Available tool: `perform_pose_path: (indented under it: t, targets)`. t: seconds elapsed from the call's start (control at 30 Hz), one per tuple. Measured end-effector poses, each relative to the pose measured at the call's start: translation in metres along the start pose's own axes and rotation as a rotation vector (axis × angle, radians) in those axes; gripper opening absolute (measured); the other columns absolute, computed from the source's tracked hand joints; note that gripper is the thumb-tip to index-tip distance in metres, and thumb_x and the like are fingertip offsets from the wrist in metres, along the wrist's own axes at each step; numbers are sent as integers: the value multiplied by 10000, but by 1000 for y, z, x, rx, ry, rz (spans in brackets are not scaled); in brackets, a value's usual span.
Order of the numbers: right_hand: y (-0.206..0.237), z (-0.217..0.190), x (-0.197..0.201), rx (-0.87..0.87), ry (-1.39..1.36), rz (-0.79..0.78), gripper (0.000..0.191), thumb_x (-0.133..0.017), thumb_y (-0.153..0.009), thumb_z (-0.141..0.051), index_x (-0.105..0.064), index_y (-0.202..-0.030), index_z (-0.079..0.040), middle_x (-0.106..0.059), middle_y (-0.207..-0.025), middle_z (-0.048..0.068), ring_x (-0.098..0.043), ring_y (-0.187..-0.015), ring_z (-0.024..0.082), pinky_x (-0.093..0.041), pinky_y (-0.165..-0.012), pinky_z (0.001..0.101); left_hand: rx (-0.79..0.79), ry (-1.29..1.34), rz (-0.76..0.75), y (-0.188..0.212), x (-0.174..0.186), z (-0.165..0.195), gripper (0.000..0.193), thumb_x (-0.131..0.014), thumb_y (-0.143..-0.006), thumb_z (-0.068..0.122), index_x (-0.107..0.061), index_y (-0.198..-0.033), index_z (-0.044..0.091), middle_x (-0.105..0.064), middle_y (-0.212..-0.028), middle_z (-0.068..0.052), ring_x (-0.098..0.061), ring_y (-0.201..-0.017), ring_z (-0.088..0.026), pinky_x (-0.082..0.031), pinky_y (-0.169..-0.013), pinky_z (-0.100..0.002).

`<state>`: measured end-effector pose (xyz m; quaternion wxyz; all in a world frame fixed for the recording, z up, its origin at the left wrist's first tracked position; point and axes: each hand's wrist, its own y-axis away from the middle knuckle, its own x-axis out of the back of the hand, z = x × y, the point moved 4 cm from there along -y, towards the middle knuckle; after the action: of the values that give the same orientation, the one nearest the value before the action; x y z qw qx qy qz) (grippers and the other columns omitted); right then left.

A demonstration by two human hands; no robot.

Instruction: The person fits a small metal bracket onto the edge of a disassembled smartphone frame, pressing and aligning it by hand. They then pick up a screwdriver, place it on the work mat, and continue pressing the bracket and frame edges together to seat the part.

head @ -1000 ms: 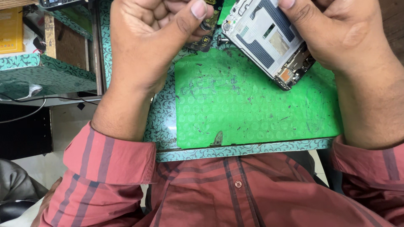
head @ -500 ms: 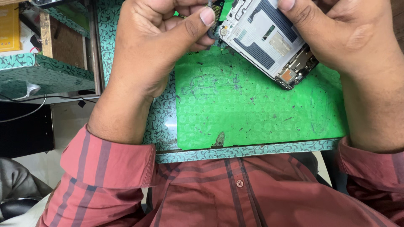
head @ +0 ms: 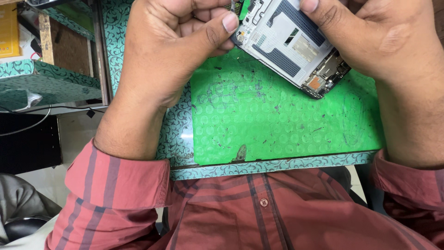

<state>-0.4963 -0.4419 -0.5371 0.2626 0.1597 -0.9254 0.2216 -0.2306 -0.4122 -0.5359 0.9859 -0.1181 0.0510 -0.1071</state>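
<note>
Gripping an opened phone (head: pixel 293 44) from both sides: left hand (head: pixel 171 51) curled shut, thumb pressed to its near corner; right hand (head: pixel 374 41) closed along its far edge. Held tilted, bare insides up, just above a scratched green mat (head: pixel 277 125) on the patterned worktop (head: pixel 173 134).

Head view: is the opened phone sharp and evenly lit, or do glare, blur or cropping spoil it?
Head view: the opened phone is sharp and evenly lit, its inner parts readable; a small bright glint sits on the patterned table edge beside the green mat; the left hand and right hand are cut off by the top edge.
</note>
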Motion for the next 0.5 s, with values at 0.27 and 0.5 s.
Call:
perform_pose_path:
  t: [0.27, 0.5]
  targets:
    - [-2, -1, -4, -38, -76, -35, 242, -687, -1188, -211, -673, -1093, 11, -676, -854, 28, -647, -729, 69, -519, -630, 210, -52, -47, -49, 3, -3, 0, 204, -746, -1055, -49, -712, -1256, -42, -757, -1061, -73, -708, -867, -72, -601, -811, -207]
    - [-2, -2, -4, -60, -108, -33, 214, -687, -1158, -205, -679, -1138, 8, -686, -866, 36, -664, -739, 77, -536, -635, 213, -70, -68, -75, 3, -5, 1, 209, -729, -1065, -64, -713, -1270, -24, -751, -1102, -53, -698, -920, -57, -588, -850, -198]
